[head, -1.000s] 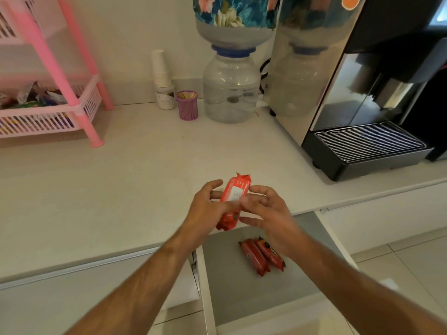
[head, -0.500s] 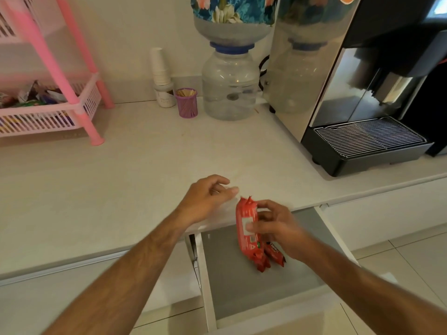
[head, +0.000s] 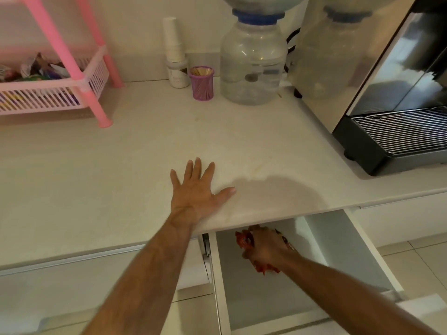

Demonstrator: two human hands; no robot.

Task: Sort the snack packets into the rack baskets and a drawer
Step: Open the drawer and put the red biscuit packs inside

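Drawer [head: 266, 293] stood pulled out below the counter [head: 135, 165], grey-floored, with the right hand [head: 264, 247] reaching down inside it. That hand was closed around a red packet [head: 244, 239], whose crimped ends poked out at the knuckles and below the wrist. A sliver of another red wrapper [head: 285, 240] showed just past the hand on the drawer floor; how many lay there could not be told, since the hand covered them.

On the counter's far left, the pink rack [head: 79, 76] held a slatted basket [head: 48, 97] heaped with mixed snack packets [head: 36, 68], too blurred to name. Near the wall a purple holder [head: 202, 83] was packed with toothpicks, a stack of paper cups [head: 173, 44] sat in a white cup beside it, and a clear water jug [head: 252, 61] held some water under its blue collar. A coffee machine [head: 396, 93] filled the right side.

The left hand [head: 196, 192] lay flat and open on the counter, fingers spread, palm down.

A second earlier both hands had held the red packet together above the counter edge. Half a second earlier the right hand alone carried it over the drawer, while the left was loosely curled at the edge. Since then the packet had gone down into the drawer, and the left hand had flattened out.
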